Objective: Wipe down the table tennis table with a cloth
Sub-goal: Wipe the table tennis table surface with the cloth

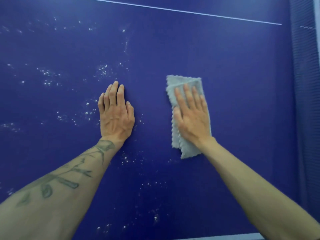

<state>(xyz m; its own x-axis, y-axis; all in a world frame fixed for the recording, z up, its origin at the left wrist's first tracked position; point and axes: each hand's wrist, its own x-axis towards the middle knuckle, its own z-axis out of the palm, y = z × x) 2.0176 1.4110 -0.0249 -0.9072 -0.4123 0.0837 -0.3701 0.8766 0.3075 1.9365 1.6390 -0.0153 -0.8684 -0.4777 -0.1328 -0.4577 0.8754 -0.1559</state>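
fingers straight: left hand flat on table, right hand pressing cloth, net rightward.

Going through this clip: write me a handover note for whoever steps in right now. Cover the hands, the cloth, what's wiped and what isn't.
Left hand: flat on the table, fingers straight, holding nothing.
Right hand: flat on the folded grey cloth, pressing it to the table.
Done: the stretch from the cloth toward the net looks free of specks.
Left: white specks are scattered around and beyond the left hand, and more lie between the forearms toward the near edge. Likely next move is to sweep the cloth left, then toward the near edge.
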